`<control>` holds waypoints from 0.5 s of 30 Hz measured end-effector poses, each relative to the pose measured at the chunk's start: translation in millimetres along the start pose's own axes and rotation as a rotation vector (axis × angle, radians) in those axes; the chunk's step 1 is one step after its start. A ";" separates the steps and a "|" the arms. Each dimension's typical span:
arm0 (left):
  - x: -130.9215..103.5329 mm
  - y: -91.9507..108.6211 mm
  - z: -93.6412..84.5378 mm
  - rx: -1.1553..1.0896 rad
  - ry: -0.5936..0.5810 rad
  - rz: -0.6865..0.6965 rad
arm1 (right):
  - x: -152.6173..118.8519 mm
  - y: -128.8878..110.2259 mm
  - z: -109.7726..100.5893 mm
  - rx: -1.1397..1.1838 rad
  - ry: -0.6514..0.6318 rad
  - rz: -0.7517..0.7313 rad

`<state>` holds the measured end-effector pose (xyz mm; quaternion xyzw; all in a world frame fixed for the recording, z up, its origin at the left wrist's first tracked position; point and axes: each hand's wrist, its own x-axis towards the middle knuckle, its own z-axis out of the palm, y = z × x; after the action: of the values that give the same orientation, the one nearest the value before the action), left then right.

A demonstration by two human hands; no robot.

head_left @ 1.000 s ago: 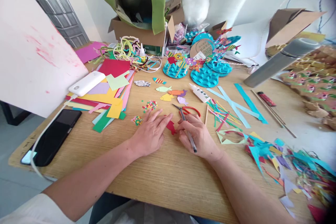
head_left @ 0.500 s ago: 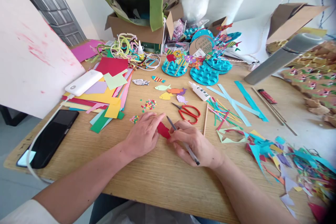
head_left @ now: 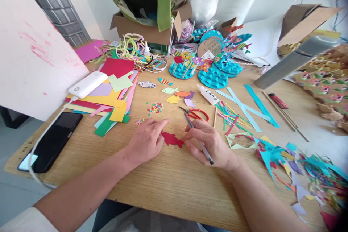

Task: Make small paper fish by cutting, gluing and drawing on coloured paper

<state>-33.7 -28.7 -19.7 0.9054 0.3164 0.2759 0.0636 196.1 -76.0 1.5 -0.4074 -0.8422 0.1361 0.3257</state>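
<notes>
A red paper fish [head_left: 173, 139] lies flat on the table between my hands, its tail toward the right. My left hand [head_left: 146, 138] rests at the fish's left end, fingers stretched out; its thumb side covers the tip of the head. Held in my right hand [head_left: 208, 143] is a pen [head_left: 200, 141], slanting with its tip up and away from me. Below the pen tip, the right fingers are close to the fish's tail; I cannot tell whether they touch it. Just beyond lie red-handled scissors [head_left: 198, 115] and a pile of small paper bits [head_left: 156, 108].
Several cut paper fish, among them a yellow fish [head_left: 173, 99], lie farther back near a glue bottle [head_left: 208, 94]. Coloured paper sheets [head_left: 116, 69] and a phone [head_left: 58, 141] are at left. Paper scraps [head_left: 295, 168] and a grey flask [head_left: 295, 63] are at right.
My right hand has moved slightly right, off the fish's tail, with the pen still in it. More of the red fish shows now. The left hand stays beside it.
</notes>
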 end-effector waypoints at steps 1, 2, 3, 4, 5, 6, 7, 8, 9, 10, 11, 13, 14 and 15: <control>-0.1 -0.3 -0.4 0.004 -0.001 0.000 | 0.4 -2.0 -0.1 0.033 -0.039 -0.021; -0.2 -0.5 -0.7 0.007 -0.003 0.001 | 0.7 -3.6 -0.1 0.053 -0.075 -0.038; -0.3 -0.6 -1.1 0.011 -0.001 0.003 | 1.0 -4.6 0.1 0.058 -0.103 -0.049; -0.4 -0.5 -1.5 0.015 0.003 0.007 | 1.1 -5.0 0.3 0.050 -0.121 -0.053; -0.4 -0.1 -2.0 0.017 0.011 0.011 | 1.1 -4.8 0.4 0.031 -0.129 -0.051; -0.4 0.3 -2.4 0.014 0.020 0.019 | 1.0 -4.2 0.5 0.005 -0.127 -0.043; -0.3 0.9 -2.8 0.004 0.030 0.027 | 0.9 -3.2 0.5 -0.025 -0.118 -0.034; -0.2 1.6 -3.2 -0.012 0.037 0.034 | 0.8 -2.0 0.5 -0.058 -0.103 -0.025; -0.1 2.1 -3.5 -0.033 0.042 0.039 | 0.7 -0.6 0.5 -0.091 -0.083 -0.014; -0.1 2.5 -3.6 -0.057 0.047 0.039 | 0.5 0.7 0.5 -0.122 -0.059 -0.005; 0.0 2.6 -3.7 -0.080 0.053 0.036 | 0.4 2.0 0.4 -0.148 -0.033 0.004; 0.1 2.3 -3.9 -0.119 0.069 0.019 | -0.2 3.9 -0.1 -0.173 0.016 0.011; 0.2 1.9 -4.0 -0.132 0.076 0.010 | -0.5 4.4 -0.6 -0.171 0.032 0.012; 0.3 1.4 -4.2 -0.140 0.080 0.002 | -0.8 4.6 -1.4 -0.160 0.039 0.011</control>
<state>-35.1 -29.9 -15.6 0.8873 0.2978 0.3335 0.1135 200.2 -73.7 0.0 -0.4391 -0.8418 0.0623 0.3077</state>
